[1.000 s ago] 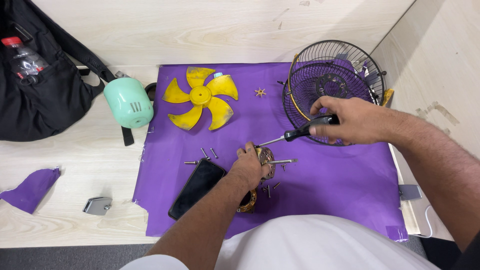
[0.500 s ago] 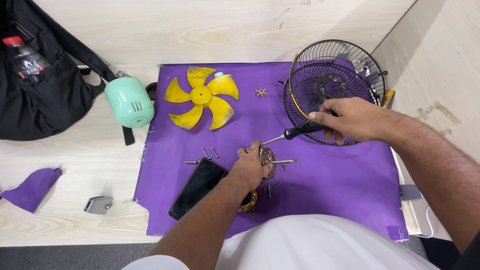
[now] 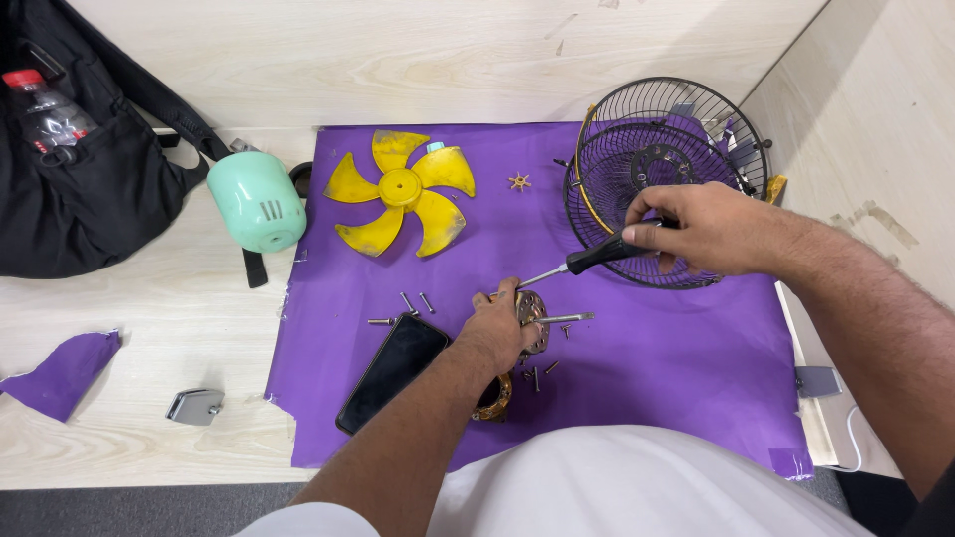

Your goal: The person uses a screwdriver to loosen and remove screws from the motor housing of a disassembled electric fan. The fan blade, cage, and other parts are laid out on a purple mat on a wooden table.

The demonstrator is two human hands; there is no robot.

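My left hand (image 3: 494, 333) is clenched around a small round metal fan motor with a thin shaft (image 3: 534, 320), holding it down near the middle of the purple paper sheet (image 3: 657, 368). My right hand (image 3: 711, 229) grips the black-handled screwdriver (image 3: 587, 259), fingers wrapped round the handle, tip angled down into the motor's top edge, just by my left fingertips. All else is placed against the purple sheet: loose silver screws (image 3: 413, 303) lie on it just left of the motor, with more tiny ones right beside the motor; a black smartphone (image 3: 391, 372) lies face-up on its lower left part, touching my left wrist. A yellow plastic five-blade fan propeller (image 3: 401, 191) sits on its upper left area, a small tan star-shaped nut (image 3: 518, 182) at upper centre, and black wire fan grilles (image 3: 657, 159) rest on its upper right corner, behind my right hand. Off the sheet's left edge: a mint-green rounded plastic housing (image 3: 257, 201), a black backpack (image 3: 90, 179) farther left, a torn purple scrap (image 3: 62, 373) and a small grey metal clip (image 3: 194, 406).
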